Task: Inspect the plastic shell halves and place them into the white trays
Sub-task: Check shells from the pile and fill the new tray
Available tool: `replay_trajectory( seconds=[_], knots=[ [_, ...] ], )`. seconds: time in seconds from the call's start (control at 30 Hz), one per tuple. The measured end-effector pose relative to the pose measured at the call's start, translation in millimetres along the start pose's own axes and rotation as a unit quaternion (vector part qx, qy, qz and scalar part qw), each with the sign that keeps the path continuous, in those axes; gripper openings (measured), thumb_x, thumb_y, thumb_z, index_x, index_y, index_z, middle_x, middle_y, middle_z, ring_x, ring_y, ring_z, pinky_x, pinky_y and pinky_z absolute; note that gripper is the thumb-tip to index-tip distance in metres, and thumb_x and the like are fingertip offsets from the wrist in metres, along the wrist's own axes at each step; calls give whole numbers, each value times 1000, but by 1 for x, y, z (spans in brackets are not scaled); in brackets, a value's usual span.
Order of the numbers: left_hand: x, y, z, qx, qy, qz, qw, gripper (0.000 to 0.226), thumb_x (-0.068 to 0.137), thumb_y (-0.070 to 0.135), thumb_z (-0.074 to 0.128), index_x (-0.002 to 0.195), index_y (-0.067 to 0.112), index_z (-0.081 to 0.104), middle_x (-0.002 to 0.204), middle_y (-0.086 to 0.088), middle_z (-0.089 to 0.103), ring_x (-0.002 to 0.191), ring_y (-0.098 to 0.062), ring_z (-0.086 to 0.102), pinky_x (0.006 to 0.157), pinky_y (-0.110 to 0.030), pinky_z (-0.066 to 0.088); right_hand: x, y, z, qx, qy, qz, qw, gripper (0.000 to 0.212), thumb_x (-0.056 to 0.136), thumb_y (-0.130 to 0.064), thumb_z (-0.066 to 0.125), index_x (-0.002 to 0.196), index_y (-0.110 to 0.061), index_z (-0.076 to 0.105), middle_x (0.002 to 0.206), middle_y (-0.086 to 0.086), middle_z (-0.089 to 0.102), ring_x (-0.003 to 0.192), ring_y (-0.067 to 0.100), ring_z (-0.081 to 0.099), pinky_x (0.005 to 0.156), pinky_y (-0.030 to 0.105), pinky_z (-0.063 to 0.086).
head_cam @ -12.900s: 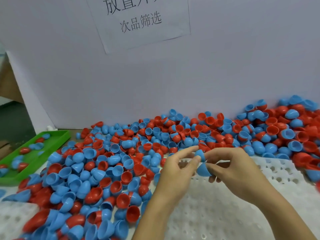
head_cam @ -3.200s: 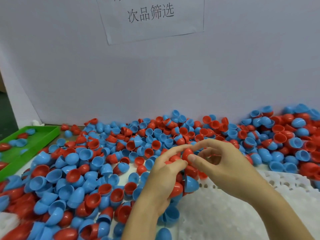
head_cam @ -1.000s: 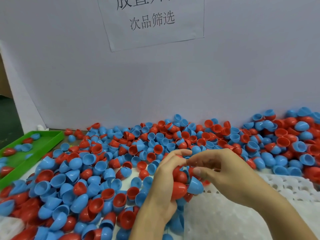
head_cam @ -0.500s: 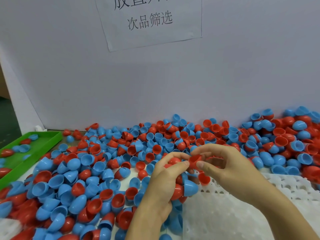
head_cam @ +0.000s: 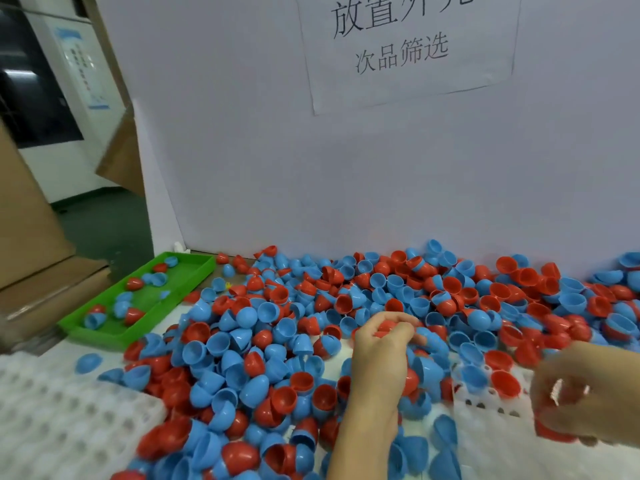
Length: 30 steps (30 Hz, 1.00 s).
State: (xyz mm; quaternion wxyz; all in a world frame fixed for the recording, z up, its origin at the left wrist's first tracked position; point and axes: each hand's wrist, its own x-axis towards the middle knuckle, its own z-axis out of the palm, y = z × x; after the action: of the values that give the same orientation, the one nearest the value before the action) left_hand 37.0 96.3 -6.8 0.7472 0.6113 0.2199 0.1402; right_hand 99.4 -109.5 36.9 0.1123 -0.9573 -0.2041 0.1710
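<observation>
A big pile of red and blue plastic shell halves (head_cam: 277, 327) covers the table against the white wall. My left hand (head_cam: 379, 362) hovers over the pile's middle and grips several stacked shell halves (head_cam: 412, 379), with a red one at its fingertips. My right hand (head_cam: 585, 400) is blurred at the right, over the right white tray (head_cam: 481, 407). Its fingers curl round a red shell half (head_cam: 554, 435) that shows under them. A red and a blue half sit in that tray's sockets. A second white tray (head_cam: 52, 410) lies at the front left.
A green tray (head_cam: 145, 299) holding a few red and blue halves stands at the left edge of the table. Cardboard boxes (head_cam: 31, 237) rise beyond it. A paper sign (head_cam: 408, 46) hangs on the wall behind the pile.
My right hand has pulled away from the left hand, rightwards and down over the right white tray, with a red half. The camera has swung left. The left hand keeps its stack.
</observation>
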Motion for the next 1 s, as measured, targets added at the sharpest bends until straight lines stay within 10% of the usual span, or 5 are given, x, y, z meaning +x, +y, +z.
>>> replay_trajectory(
  seconds=[0.13, 0.23, 0.33, 0.5, 1.0],
  knots=[
    [2, -3, -2, 11, 15, -5, 1000, 16, 92, 12, 60, 83, 17, 72, 71, 2, 72, 70, -5, 66, 66, -17, 51, 23, -58, -21, 102, 78, -158, 979, 3, 80, -52, 69, 81, -50, 71, 83, -23, 71, 79, 0, 70, 64, 19, 55],
    [4, -1, 3, 54, 2, -1, 999, 22, 95, 10, 55, 76, 14, 65, 55, 11, 64, 55, 4, 57, 55, -10, 43, 22, -115, -29, 297, 67, -270, 914, 69, 80, -46, 73, 132, -71, 35, 112, -33, 62, 100, -8, 66, 69, 8, 54],
    [4, 1, 4, 65, -1, 0, 998, 32, 100, 10, 51, 70, 15, 58, 42, 15, 54, 41, 5, 49, 47, -8, 37, 11, -123, -21, 254, 104, -282, 919, 79, 86, -40, 69, 138, -72, 19, 119, -35, 50, 104, -13, 60, 74, 5, 51],
    [-1, 0, 3, 28, -12, -3, 1000, 15, 94, 19, 61, 87, 9, 70, 67, 4, 67, 71, -9, 62, 77, -28, 51, -7, -84, -1, 280, 163, -244, 914, 55, 87, -31, 68, 122, -66, 46, 108, -27, 63, 97, -16, 61, 70, 7, 53],
    [-5, -5, 12, -45, -117, -42, 991, 20, 85, 42, 58, 83, 25, 67, 77, 0, 69, 72, -19, 69, 65, -41, 56, 10, -57, 39, 284, 188, -179, 923, 18, 84, -36, 74, 94, -49, 68, 85, -22, 65, 79, -1, 65, 61, 15, 49]
  ],
)
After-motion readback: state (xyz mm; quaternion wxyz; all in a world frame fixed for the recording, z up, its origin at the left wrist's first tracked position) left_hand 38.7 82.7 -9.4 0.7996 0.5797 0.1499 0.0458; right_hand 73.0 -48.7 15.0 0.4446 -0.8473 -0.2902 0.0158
